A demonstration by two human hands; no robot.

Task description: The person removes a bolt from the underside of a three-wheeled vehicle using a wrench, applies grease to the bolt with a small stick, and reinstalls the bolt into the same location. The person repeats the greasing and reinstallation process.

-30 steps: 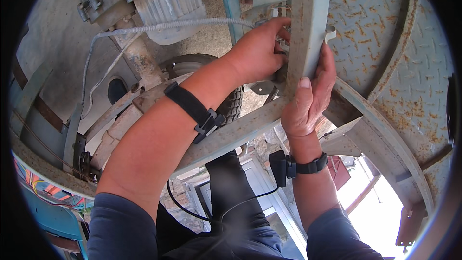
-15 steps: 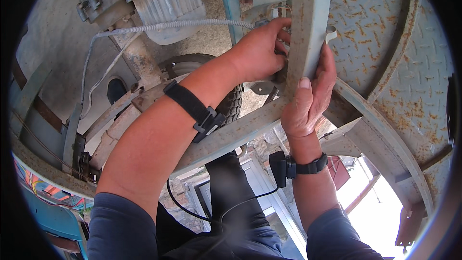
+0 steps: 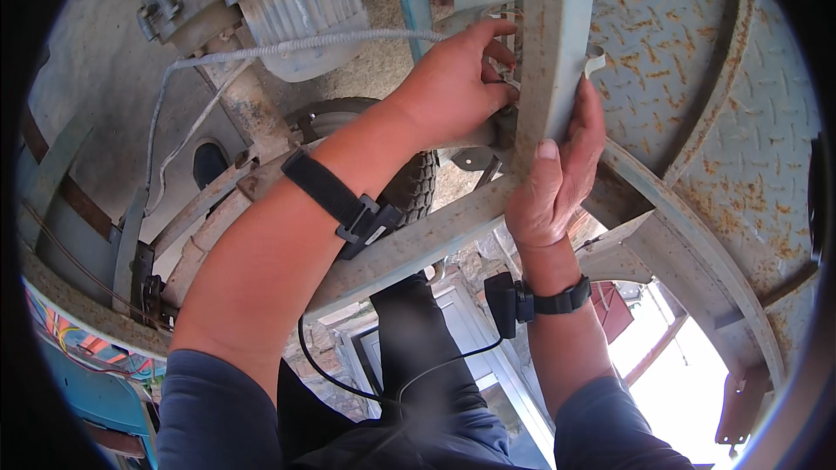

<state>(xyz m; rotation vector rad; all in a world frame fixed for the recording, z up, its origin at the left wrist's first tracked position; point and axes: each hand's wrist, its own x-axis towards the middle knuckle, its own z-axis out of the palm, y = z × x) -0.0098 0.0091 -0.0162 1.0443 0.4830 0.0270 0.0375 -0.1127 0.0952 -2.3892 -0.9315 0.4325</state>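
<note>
Upright beam (image 3: 557, 52) between housing (image 3: 305, 13) and plate (image 3: 666, 43)

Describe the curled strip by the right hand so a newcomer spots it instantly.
Find the grey beam coming down from the top, right of centre. On its right side, at the fingertips of the right hand, is the strip. It is small, pale and curled, unlike the straight beam and rusty tread plate.

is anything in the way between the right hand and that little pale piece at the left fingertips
Yes, the grey metal beam. The right hand is at its right side; the pale piece and left hand are on its left. Nothing visible blocks the left hand.
</note>
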